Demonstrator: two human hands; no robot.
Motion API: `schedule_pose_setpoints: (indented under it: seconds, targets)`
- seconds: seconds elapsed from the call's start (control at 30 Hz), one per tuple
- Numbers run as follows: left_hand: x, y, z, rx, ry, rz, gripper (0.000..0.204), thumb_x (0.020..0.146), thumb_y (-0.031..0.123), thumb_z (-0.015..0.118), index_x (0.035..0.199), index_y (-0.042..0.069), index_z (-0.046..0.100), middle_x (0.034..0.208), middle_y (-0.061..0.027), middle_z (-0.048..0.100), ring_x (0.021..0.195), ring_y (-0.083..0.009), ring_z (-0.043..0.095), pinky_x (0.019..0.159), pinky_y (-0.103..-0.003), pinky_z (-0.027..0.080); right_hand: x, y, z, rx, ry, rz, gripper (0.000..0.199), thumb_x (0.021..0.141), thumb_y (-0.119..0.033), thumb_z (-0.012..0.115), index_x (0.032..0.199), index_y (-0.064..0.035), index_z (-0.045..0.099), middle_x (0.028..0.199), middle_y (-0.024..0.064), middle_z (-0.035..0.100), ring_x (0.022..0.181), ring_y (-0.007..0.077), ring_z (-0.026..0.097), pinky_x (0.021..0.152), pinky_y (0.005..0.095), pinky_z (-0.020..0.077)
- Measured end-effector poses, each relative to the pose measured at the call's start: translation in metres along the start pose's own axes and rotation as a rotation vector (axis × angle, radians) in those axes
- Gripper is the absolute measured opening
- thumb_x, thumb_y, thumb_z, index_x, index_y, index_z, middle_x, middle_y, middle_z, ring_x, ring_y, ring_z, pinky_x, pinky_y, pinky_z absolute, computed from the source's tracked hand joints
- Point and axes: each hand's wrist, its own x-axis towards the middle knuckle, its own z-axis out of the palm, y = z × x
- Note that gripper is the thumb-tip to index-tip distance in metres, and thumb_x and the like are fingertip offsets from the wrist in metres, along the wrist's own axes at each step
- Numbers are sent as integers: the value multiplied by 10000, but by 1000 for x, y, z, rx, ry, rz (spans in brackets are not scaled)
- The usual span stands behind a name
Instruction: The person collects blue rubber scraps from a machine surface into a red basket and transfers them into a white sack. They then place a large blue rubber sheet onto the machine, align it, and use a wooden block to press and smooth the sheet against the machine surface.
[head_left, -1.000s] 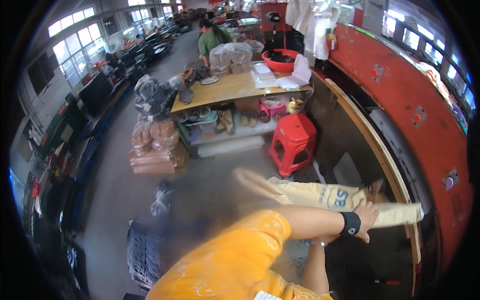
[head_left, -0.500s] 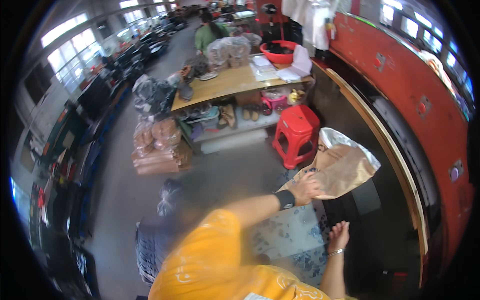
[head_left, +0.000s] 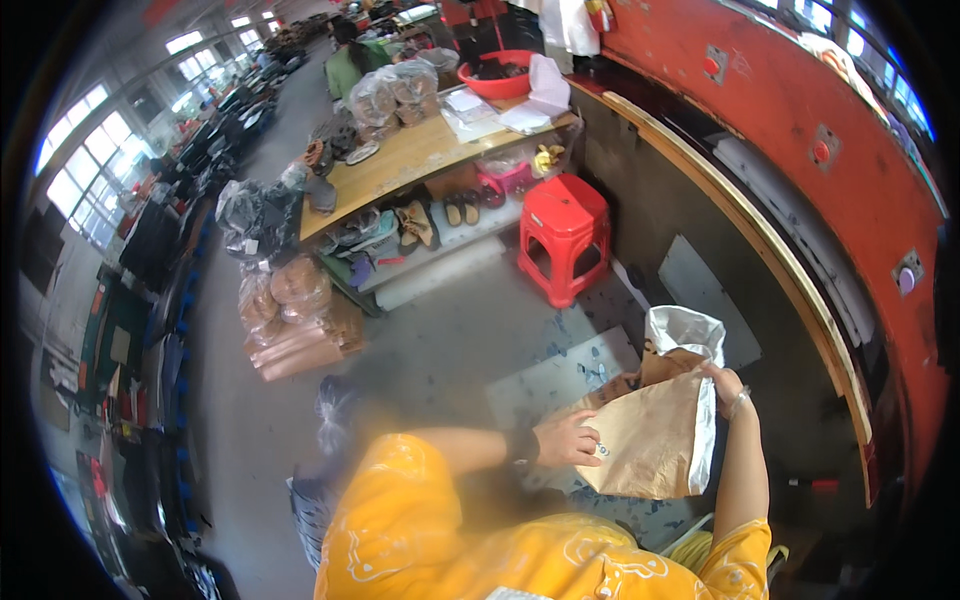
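Observation:
A large brown paper bag with a silvery-white lining hangs in front of me, its mouth gaping at the top. At its left side, my left hand grips the paper, fingers curled over the near face; a black band is on that wrist. My right hand, with a bracelet at the wrist, holds the right edge close to the lined rim. Part of the right fingers is hidden behind the bag.
A red plastic stool stands beyond the bag. Behind it, a wooden table carries wrapped bundles, papers and a red basin, with shoes on its lower shelf. Stacked brown bundles sit left. A red machine lines the right side.
The bag has come nearer and turned more upright. My right hand has risen from empty air and taken hold of its right edge. My left hand has moved lower and nearer, still on the bag.

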Motion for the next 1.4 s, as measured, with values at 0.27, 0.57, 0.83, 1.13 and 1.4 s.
schedule_pose_setpoints:
  seconds: [0.27, 0.57, 0.83, 1.13, 1.4]
  targets:
    - [-1, -15, -40, -285, -743, -522, 1029, 598, 520, 800, 1437, 135, 344, 1353, -196, 470, 1301, -391, 366, 1084, -511, 255, -29, 94, 11, 157, 429, -380, 230, 798, -179, 638, 905, 25, 651, 772, 79, 663, 674, 158, 592, 640, 336, 483]
    - [188, -26, 63, -544, -278, -781, 745, 740, 349, 770, 1321, -15, 478, 1177, -169, 567, 1082, -243, 553, 925, -337, 456, -68, 157, 48, 315, 793, -461, 293, 880, -272, 594, 933, 14, 627, 770, 124, 626, 703, 187, 571, 672, 363, 461]
    - [269, 28, 163, -627, -411, -533, 797, 698, 324, 790, 1330, -24, 452, 1170, -181, 564, 1079, -252, 546, 930, -349, 440, -105, 219, -38, 1035, 732, -298, 406, 942, -371, 546, 855, 11, 650, 693, 34, 617, 644, 89, 542, 595, 288, 455]
    - [319, 29, 243, -788, 181, -970, 229, 902, 127, 572, 1039, -43, 639, 892, -49, 651, 791, -114, 570, 729, -270, 458, -181, 413, -146, 855, 1214, -98, 457, 940, -385, 536, 795, 42, 613, 640, 113, 591, 605, 150, 459, 614, 356, 420]
    - [379, 144, 292, -839, 220, -635, 298, 933, 59, 496, 1200, 40, 625, 1033, -52, 635, 861, -108, 584, 782, -236, 453, -269, 545, -118, 1419, 1501, 229, 476, 943, -369, 528, 1110, 66, 623, 1022, 148, 670, 898, 203, 611, 829, 315, 474]
